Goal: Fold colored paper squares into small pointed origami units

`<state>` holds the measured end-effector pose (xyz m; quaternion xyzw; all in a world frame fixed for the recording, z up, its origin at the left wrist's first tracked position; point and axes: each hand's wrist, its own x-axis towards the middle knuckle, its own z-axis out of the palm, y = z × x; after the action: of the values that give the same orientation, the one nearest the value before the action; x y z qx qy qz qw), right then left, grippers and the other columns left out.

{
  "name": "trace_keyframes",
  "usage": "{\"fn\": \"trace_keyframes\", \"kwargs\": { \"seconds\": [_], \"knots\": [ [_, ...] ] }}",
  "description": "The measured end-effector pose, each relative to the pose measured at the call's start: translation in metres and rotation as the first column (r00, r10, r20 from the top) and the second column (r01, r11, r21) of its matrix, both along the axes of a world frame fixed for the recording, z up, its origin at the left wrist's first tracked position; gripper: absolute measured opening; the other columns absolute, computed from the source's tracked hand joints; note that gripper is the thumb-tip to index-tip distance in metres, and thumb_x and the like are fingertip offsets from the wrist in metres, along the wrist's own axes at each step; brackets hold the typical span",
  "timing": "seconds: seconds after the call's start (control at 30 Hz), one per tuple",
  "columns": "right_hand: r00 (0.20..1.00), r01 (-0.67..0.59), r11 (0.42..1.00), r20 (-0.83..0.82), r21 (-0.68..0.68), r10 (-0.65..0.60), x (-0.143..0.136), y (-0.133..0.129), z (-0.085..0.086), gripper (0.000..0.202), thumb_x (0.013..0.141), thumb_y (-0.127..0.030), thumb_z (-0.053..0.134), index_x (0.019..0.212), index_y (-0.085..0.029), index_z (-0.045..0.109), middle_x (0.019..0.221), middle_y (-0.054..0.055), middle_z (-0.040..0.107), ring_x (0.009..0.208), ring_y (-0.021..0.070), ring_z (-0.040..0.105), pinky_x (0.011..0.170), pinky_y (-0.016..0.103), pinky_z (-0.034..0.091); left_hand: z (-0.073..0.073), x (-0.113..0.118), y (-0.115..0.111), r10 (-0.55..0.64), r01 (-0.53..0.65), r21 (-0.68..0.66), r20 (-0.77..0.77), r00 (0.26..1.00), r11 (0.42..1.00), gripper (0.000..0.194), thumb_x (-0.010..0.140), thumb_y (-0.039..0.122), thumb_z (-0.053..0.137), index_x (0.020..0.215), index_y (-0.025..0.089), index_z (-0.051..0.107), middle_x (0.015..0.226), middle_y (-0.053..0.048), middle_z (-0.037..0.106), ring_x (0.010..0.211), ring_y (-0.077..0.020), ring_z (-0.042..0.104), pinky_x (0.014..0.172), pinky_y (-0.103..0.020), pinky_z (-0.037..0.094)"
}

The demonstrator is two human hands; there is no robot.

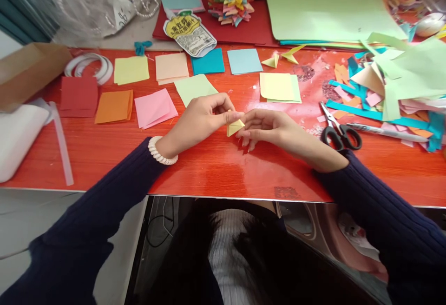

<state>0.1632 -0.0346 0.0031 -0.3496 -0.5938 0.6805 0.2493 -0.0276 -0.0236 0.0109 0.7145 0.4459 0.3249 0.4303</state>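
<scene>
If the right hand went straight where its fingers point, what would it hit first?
The right hand would likely meet the folded yellow paper in the left hand; they may already touch.

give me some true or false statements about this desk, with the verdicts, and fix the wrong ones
1. The left hand pinches a small folded yellow paper. True.
2. The right hand holds the scissors. False: the scissors lie on the table near the right wrist, and that hand is at the folded paper.
3. A coiled white band circles the left wrist. True.
4. The pink paper stack lies between the red paper stack and the orange paper stack. False: the orange one is in the middle.
5. The pen lies to the left of the scissors. False: it lies to their right.
</scene>
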Motion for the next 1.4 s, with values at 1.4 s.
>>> {"fn": "trace_keyframes", "kwargs": {
  "seconds": [1.4],
  "knots": [
    [0.994, 0.050, 0.968, 0.083, 0.245, -0.072, -0.001, -0.002, -0.012, 0.027, 0.084, -0.040, 0.054, 0.076, -0.015, 0.058, 0.065, 0.002, 0.062, 0.054, 0.0110, 0.059, 0.055, 0.026, 0.049, -0.010, 0.010, -0.006, 0.003, 0.002, -0.070, 0.074, 0.997, 0.998, 0.031, 0.081, 0.043, 0.056, 0.067, 0.017, 0.045, 0.062, 0.004, 0.045, 0.057, -0.0081, 0.040, 0.053, -0.021, 0.034]
  ]
}}
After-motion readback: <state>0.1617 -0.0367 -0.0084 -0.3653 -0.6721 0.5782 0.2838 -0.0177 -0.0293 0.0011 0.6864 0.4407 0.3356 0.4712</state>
